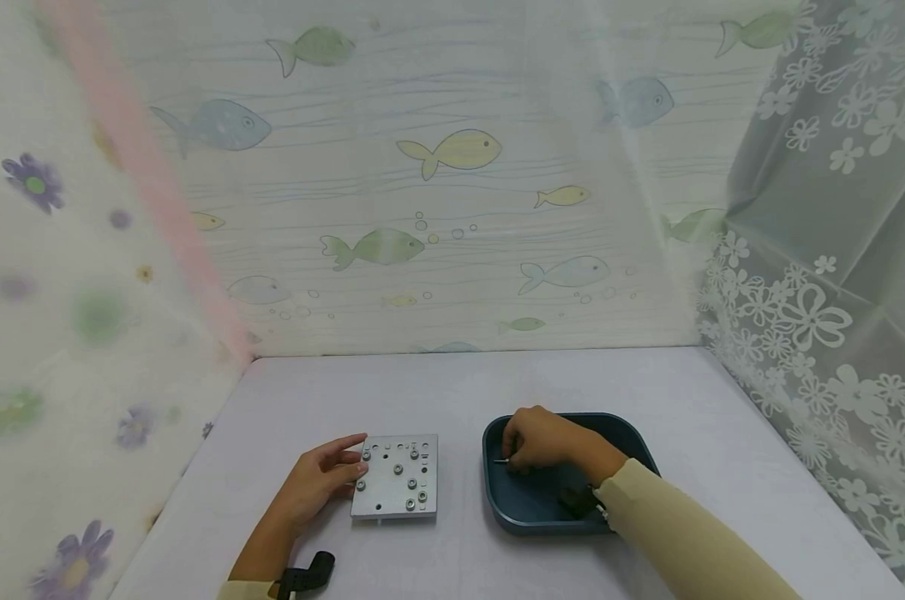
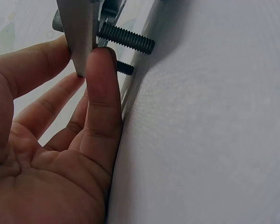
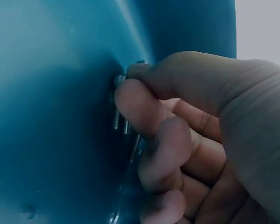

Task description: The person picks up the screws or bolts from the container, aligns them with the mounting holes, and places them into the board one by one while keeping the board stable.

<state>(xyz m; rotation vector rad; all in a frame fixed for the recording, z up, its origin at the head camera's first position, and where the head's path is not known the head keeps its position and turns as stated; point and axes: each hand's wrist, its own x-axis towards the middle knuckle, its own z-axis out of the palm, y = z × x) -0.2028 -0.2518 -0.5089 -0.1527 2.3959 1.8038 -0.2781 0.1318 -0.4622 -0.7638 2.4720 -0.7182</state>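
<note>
A square silver metal plate (image 1: 394, 475) with rows of holes and several socket-head screws stands on the white cloth. My left hand (image 1: 321, 479) holds its left edge, thumb on the upper face and fingers around the side. In the left wrist view, two threaded screw shanks (image 2: 128, 38) stick out from the plate's underside beside a fingertip. My right hand (image 1: 546, 439) reaches into a dark blue tray (image 1: 512, 515), fingers curled. In the right wrist view, its thumb and index finger pinch at a small metal screw (image 3: 120, 80); other thin shanks lie close by, partly hidden.
A black wrist camera (image 1: 310, 573) is strapped to my left wrist, and another dark one (image 1: 576, 502) sits under the right wrist, over the tray. The table covering (image 1: 460, 392) reaches back to a fish-patterned curtain (image 1: 452, 267). Lacy fabric (image 1: 812, 333) hangs on the right.
</note>
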